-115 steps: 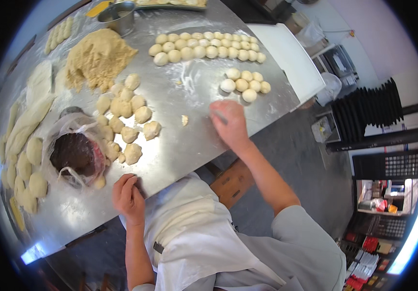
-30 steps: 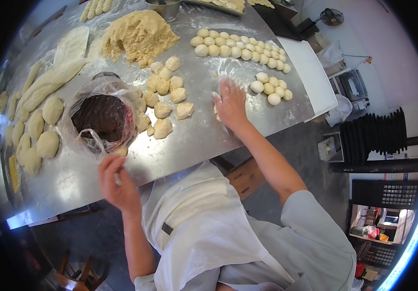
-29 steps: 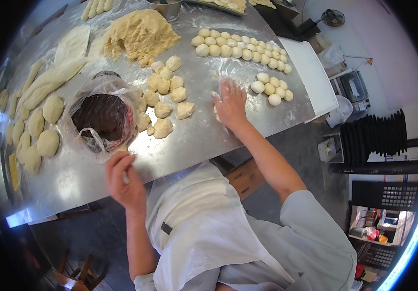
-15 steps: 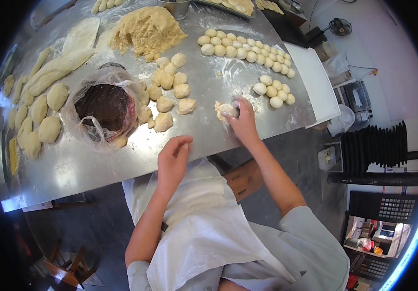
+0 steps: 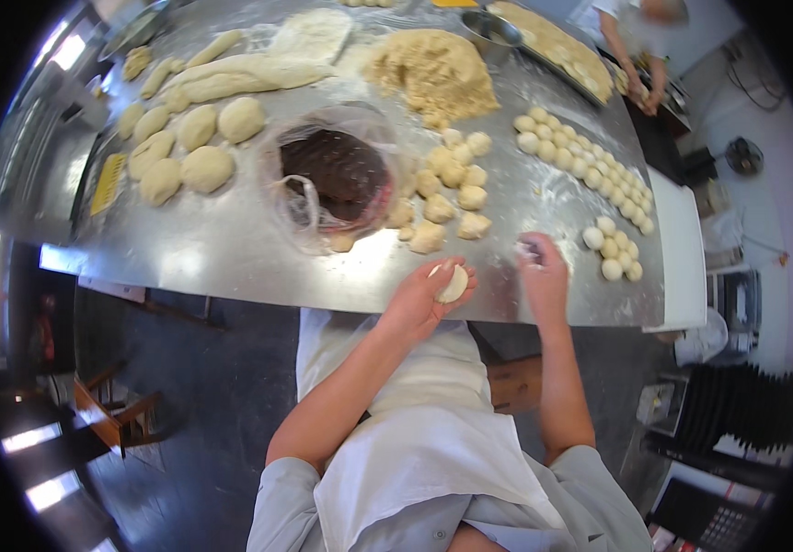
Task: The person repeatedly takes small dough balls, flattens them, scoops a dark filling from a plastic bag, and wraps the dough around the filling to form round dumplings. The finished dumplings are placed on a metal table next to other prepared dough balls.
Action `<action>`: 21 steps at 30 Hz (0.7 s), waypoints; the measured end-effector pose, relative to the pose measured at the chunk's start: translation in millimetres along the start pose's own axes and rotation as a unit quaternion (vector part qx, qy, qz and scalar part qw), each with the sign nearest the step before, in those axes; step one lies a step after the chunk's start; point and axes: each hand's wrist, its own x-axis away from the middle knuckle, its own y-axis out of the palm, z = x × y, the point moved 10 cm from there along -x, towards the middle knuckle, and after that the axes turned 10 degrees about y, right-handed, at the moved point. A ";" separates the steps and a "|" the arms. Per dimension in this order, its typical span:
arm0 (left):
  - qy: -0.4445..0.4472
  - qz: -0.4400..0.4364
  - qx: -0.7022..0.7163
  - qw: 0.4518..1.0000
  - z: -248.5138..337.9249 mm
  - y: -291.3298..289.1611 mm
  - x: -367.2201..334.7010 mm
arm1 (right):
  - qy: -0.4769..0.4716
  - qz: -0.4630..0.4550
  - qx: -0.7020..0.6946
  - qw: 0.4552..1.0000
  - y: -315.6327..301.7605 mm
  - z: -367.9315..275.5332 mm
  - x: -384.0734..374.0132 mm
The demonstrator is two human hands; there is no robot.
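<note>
A pale round piece of dough [image 5: 453,284] rests in my left hand [image 5: 419,299], fingers curled around it, just over the table's front edge. To its right my right hand [image 5: 545,267] hovers above the steel table [image 5: 222,258], floury fingers drawn together; whatever they may hold cannot be made out. Rough yellow dough lumps [image 5: 438,209] lie just beyond my hands. Left of these, a clear plastic bag [image 5: 277,213] stands open around dark brown filling [image 5: 332,170]. Several smooth dough balls [image 5: 612,269] are grouped to the right.
Behind the lumps rises a crumbly yellow dough mound [image 5: 433,74]. Rows of small balls [image 5: 590,158] run along the right. Larger dough rounds [image 5: 207,169] and a long dough strip [image 5: 249,78] lie left. A metal bowl [image 5: 491,29] and co-worker's hands [image 5: 640,90] are at the back.
The view has swung left. My right hand has come off the dough on the table toward me. My left hand, earlier curled with no dough visible, now holds a round dough piece.
</note>
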 end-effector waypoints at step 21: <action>0.384 0.190 -0.212 0.879 202.2 -85.3 49.7 | -0.530 -0.176 0.285 0.779 253.5 -229.8 12.7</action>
